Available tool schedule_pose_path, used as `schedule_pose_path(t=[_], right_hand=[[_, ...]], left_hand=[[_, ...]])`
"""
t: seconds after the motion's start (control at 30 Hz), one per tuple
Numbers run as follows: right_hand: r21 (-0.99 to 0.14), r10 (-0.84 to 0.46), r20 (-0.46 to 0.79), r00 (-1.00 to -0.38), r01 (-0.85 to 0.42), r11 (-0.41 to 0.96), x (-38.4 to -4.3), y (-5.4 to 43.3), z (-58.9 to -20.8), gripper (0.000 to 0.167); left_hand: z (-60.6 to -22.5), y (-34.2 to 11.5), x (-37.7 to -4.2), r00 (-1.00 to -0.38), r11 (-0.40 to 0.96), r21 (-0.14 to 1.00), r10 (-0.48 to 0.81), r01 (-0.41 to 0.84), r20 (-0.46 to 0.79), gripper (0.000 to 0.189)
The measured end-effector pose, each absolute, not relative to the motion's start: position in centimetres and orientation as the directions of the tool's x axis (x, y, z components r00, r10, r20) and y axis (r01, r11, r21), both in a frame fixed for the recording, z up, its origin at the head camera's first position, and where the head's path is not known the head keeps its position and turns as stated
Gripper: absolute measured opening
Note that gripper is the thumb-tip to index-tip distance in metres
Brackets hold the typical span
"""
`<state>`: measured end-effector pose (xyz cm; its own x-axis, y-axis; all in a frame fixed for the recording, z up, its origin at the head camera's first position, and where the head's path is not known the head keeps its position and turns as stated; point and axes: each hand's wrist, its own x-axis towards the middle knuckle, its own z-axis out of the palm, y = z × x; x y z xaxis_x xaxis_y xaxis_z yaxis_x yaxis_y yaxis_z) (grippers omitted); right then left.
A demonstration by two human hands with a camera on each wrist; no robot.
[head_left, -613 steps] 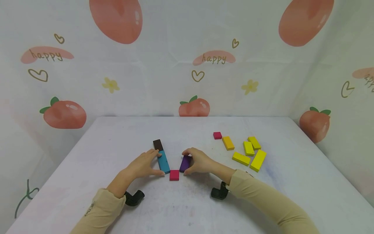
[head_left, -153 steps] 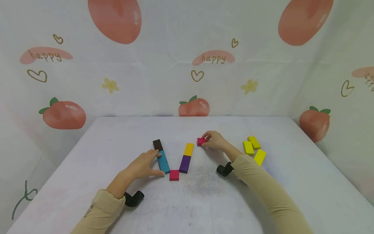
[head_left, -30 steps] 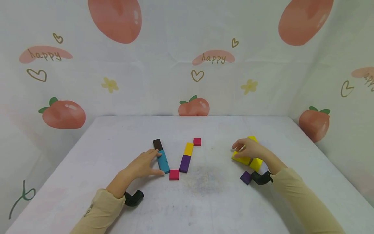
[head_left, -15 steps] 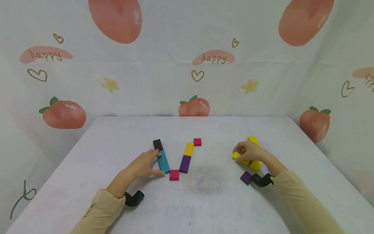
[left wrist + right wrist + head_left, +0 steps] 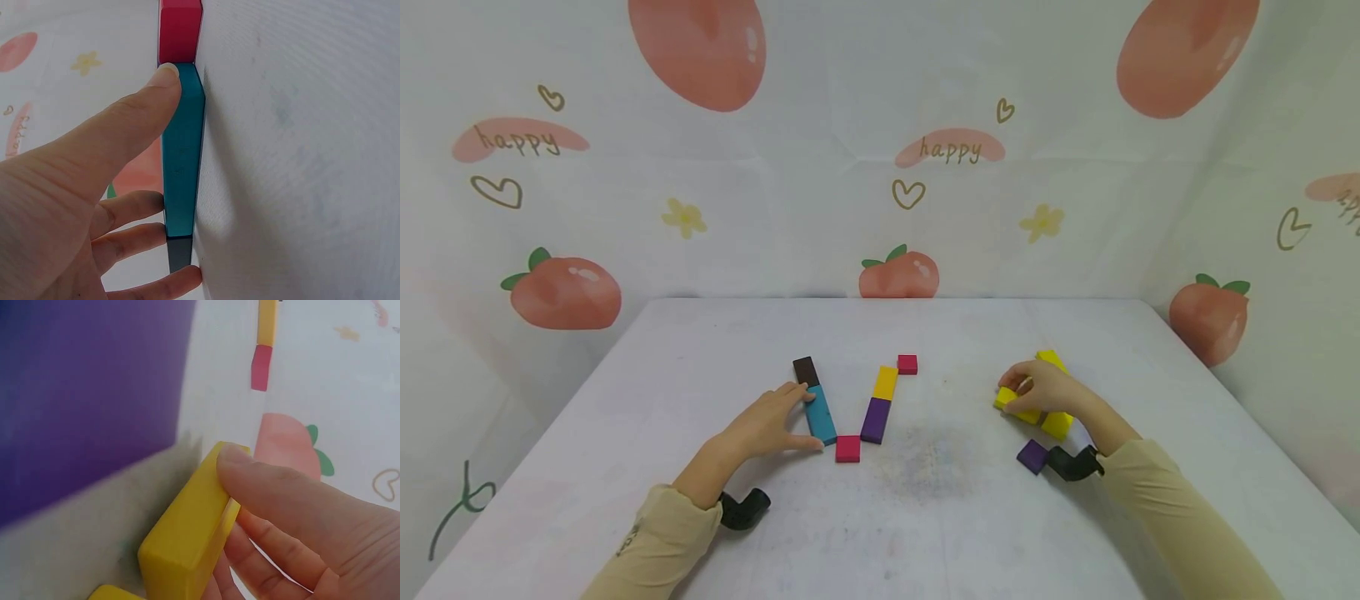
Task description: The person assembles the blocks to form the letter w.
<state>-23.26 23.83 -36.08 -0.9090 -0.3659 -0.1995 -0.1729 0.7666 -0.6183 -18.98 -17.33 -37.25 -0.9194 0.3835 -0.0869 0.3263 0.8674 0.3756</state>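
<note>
In the head view my left hand (image 5: pixel 767 425) rests with thumb and fingertips along the left side of a blue block (image 5: pixel 821 415). A dark brown block (image 5: pixel 805 372) adjoins its far end, and a red square block (image 5: pixel 847 449) sits at its near end. To the right, a purple block (image 5: pixel 876 420) and an orange-yellow block (image 5: pixel 885 382) lie end to end, with another red block (image 5: pixel 907 364) at the far corner. My right hand (image 5: pixel 1043 390) pinches a yellow block (image 5: pixel 187 519) between thumb and fingers; part of it is hidden by the hand.
More yellow blocks lie around the right hand, one behind it (image 5: pixel 1051 358) and one beneath the wrist (image 5: pixel 1057 425); any others are covered. A small purple block (image 5: pixel 1033 456) lies beside the black wrist camera (image 5: pixel 1072 462). A printed cloth (image 5: pixel 820 208) hangs behind the white table (image 5: pixel 715 333).
Since the oldest frame, the orange-yellow block and far red block have moved left beside the purple one. Lately the right hand has closed on a yellow block and nudged it slightly left.
</note>
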Motion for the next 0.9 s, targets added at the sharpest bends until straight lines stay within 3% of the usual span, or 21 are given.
schedule_pose_path(t=[0.9], right_hand=[[-0.638,-0.416,-0.132,-0.9,-0.244,0.73,-23.7,20.2,-35.2,0.033]], left_hand=[[-37.0,-17.2,-18.9,-0.92,0.869,0.382,0.377,0.314,-0.103,0.083]])
